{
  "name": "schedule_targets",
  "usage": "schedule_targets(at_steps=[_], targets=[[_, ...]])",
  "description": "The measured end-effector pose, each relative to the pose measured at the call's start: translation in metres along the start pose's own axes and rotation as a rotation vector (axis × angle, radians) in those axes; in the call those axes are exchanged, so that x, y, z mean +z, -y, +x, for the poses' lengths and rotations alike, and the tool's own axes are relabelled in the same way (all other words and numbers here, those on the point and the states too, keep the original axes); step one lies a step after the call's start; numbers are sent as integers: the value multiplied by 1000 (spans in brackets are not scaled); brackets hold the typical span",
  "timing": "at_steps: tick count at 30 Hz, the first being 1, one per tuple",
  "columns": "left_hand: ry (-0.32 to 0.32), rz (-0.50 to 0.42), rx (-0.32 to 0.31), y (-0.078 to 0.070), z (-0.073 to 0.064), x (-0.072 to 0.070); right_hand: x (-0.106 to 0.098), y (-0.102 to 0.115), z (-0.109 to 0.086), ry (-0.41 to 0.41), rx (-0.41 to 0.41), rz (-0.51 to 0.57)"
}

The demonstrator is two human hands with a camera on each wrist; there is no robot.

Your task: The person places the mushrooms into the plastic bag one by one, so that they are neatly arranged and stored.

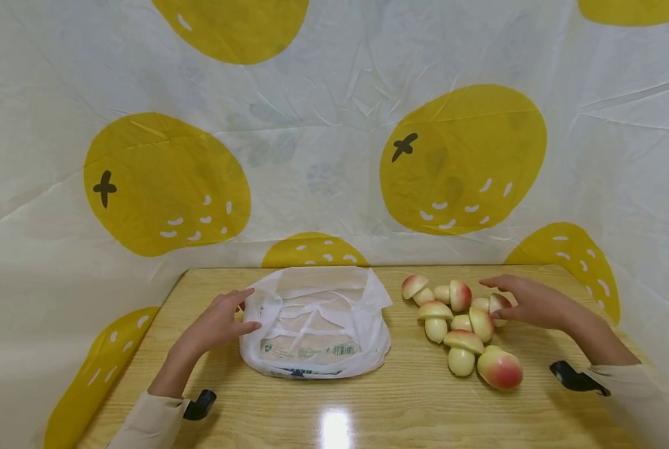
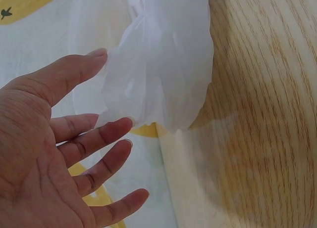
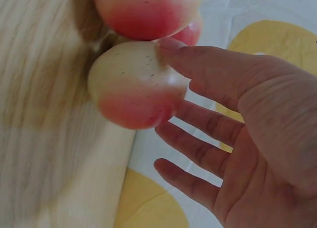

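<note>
Left hand [image 1: 213, 324]: fingers and thumb apart, at the left edge of one crumpled, translucent white plastic bag [image 1: 312, 312] with green print; contact cannot be told. Right hand [image 1: 539, 304]: digits likewise spread, well right of the bag, beside one of seven cream-and-red rounded-cap mushrooms [image 1: 462, 341], clustered right of the bag. Wood-grain bench [image 1: 402, 411], beneath the bag. White sheet with yellow fruit print [image 1: 317, 199], behind the bag.

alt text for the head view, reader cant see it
A left hand is at the side of a white plastic bag, a right hand at a cluster of cream-and-red mushrooms, on a wooden table. Behind is a white sheet with yellow shapes.
</note>
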State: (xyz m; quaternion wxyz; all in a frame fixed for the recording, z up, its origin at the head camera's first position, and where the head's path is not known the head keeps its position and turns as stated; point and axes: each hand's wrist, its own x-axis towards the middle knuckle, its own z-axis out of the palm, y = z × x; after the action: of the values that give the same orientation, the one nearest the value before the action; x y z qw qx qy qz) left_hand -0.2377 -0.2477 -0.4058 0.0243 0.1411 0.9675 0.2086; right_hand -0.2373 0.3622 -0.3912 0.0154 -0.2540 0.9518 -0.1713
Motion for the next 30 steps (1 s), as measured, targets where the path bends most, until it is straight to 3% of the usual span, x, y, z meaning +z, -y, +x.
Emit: schedule_targets(at_steps=[14, 20, 30], targets=[[-7, 14, 45, 5, 1, 2, 11, -14, 0, -54, 23, -30], [-5, 13, 27, 5, 3, 1, 9, -14, 1, -53, 37, 6], [-1, -10, 34, 7, 4, 2, 12, -19, 1, -74, -15, -54]])
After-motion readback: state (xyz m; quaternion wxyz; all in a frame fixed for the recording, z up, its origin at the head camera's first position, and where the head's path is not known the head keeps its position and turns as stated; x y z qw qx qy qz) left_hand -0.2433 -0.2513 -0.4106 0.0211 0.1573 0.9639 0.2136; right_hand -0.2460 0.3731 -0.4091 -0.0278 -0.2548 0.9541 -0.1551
